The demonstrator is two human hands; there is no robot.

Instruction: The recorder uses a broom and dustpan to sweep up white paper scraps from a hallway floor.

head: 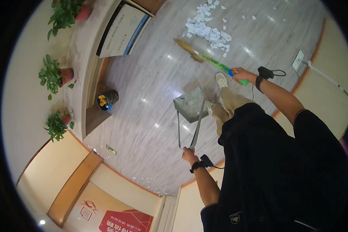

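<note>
My left hand (190, 155) grips the end of the long looped handle of a grey metal dustpan (190, 105), whose pan rests on the floor near my shoes. My right hand (242, 76) is closed around the green-wrapped handle of a straw broom (188, 50). The broom's bristles lie on the wood-look floor just beside a heap of torn white paper pieces (206, 31). More scraps lie scattered past the heap, and small white bits (152, 182) are spread along the wall at the bottom. Both wrists carry black straps with a small device.
A waste bin (112, 97) with a blue liner stands beside a counter (91, 58) bearing potted plants (66, 76). A printed board (123, 32) leans at the counter. On the right, a white flat plate (298, 60) with a pole lies near the wall skirting.
</note>
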